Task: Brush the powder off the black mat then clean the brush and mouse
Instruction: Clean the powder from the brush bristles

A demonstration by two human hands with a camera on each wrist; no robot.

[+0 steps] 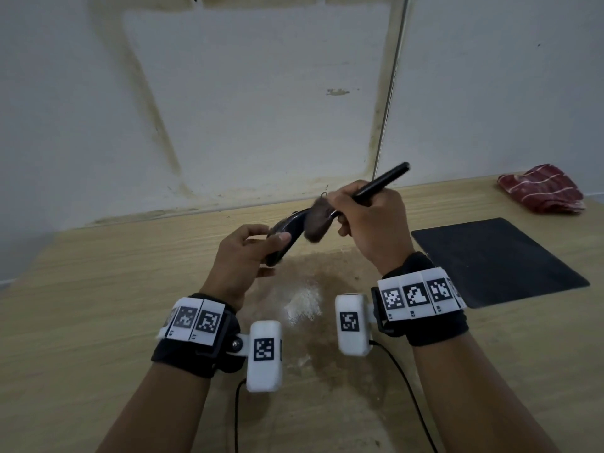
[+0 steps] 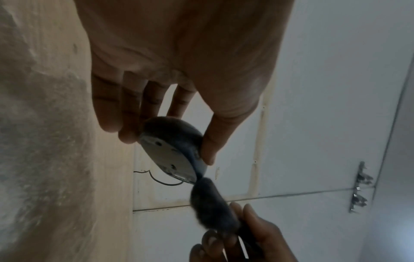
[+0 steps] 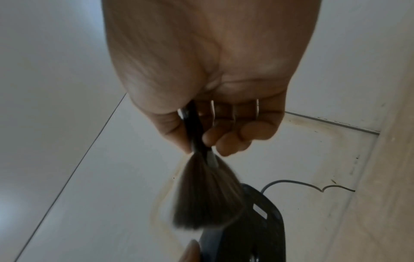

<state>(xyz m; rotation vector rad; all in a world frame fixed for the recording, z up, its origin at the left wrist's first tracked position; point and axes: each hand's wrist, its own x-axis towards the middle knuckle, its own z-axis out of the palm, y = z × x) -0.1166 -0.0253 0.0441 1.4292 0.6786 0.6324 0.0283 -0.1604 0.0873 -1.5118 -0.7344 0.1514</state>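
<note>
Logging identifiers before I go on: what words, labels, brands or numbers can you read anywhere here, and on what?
No word can be read with certainty.
Right wristband: square coded markers, with tiny print under them too small to read.
Left wristband: the same, print too small to read.
Mouse: a small pale label on it, blurred, unreadable.
Brush, black mat, red cloth: no text seen.

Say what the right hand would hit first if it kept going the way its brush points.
Probably the mouse: the right hand holds the brush with bristles aimed at it, apparently already touching, while the left hand holds it above the table. Depth is uncertain.
</note>
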